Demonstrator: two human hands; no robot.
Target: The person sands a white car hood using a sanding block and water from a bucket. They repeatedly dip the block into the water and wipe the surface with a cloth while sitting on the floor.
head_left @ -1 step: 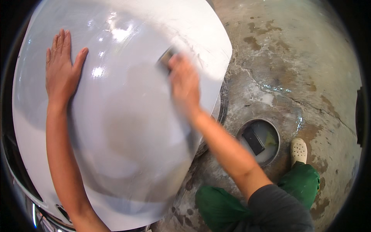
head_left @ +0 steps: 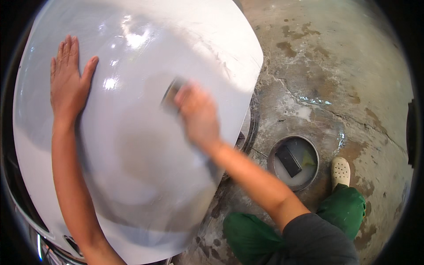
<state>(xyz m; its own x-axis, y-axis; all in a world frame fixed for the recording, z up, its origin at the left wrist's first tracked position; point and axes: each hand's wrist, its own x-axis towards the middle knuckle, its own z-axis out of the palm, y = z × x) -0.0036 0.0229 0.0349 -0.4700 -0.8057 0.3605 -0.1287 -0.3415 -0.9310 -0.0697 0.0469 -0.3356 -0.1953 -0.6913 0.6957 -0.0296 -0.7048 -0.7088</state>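
Slippage of the dark block [head_left: 171, 93] is judged the chief hazard: it is held from one side only by the right hand [head_left: 201, 117], and on the glossy, apparently wet panel [head_left: 145, 148] it could be skidded or dropped. Should the block be tilted, an edge could be dug in and the grey area scored. Uneven wear could be caused by pressure applied under one end. Grit, if picked up from the marked white patch [head_left: 216, 55] beyond the right fingers [head_left: 185, 92], could be dragged across the smoother grey area. Support could be lost if the left hand [head_left: 68, 86] were slid on the sheen.

The block is located at the tips of the right fingers, to their left, and appears to be laid against the panel; full contact cannot be confirmed owing to blur. The right fingers are found closed on its near side. The left fingers [head_left: 67, 52] are released and laid flat on the panel, well to the left of the block. Well apart, behind and to the right of the right fingers, a second block [head_left: 289, 160] is seen in a round bucket [head_left: 270, 167] of cloudy liquid [head_left: 304, 174].
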